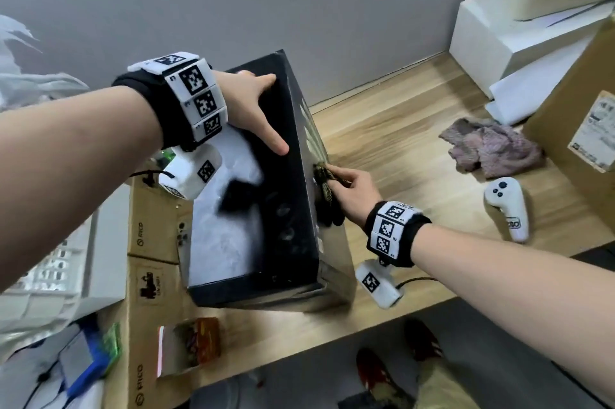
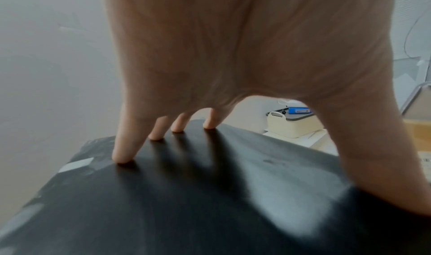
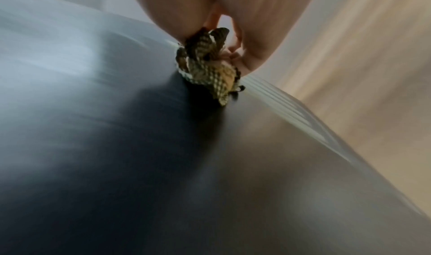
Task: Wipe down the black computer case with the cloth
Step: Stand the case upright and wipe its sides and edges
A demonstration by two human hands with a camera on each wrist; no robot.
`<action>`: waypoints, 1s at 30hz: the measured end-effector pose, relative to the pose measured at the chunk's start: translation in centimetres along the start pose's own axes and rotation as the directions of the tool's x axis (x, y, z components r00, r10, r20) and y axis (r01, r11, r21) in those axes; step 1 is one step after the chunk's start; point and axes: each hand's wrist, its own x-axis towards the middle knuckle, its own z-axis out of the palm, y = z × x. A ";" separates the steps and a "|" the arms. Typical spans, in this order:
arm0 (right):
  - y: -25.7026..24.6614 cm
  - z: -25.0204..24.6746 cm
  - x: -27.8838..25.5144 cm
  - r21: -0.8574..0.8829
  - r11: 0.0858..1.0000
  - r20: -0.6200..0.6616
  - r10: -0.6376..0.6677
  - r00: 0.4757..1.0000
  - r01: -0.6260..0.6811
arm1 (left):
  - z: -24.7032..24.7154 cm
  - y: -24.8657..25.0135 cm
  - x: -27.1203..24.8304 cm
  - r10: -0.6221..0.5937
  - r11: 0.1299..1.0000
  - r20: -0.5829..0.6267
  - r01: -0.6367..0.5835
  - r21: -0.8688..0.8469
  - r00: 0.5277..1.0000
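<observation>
Both forearms reach out in front of me, each with a black wristband of square-patterned white tags. My left hand (image 1: 249, 109) lies spread on top of the black computer case (image 1: 286, 195), fingers (image 2: 121, 148) straight and splayed, their tips pressing the smooth dark panel while the thumb angles off toward me — nothing held, just bracing. My right hand (image 1: 356, 192) sits lower, against the case's right side near its upper edge, fingers curled tight round a bunched cloth (image 3: 210, 69). It is a woven, checkered thing in dull yellow and black, crumpled to a wad and pushed onto the panel; a dark tail of it hangs below my knuckles.

The case is a tall, boxy shape with hard straight edges, its top glossy enough to throw back pale light. It stands on a light wooden desk (image 1: 399, 129), close to the grey wall behind and hard against cardboard boxes (image 1: 149, 242) on its left. To the right the wood lies bare beside the case, then comes a rumpled purple rag (image 1: 492, 149), a white controller (image 1: 509, 208) and a large cardboard carton (image 1: 579, 102).
</observation>
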 end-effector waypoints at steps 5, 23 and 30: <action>7.8 -1.5 2.6 -0.347 0.885 0.029 0.341 0.940 -0.311 | -0.2 0.5 0.8 -0.018 0.999 0.022 0.017 0.043 1.000; 10.0 -3.6 -0.4 -0.631 0.684 0.082 0.529 0.845 -0.367 | -0.4 0.3 1.2 -0.003 1.000 0.027 0.003 0.025 1.000; 2.7 -1.6 6.0 -0.231 0.927 0.044 0.312 0.949 -0.294 | -0.2 0.1 1.0 -0.012 1.000 0.008 0.012 -0.015 1.000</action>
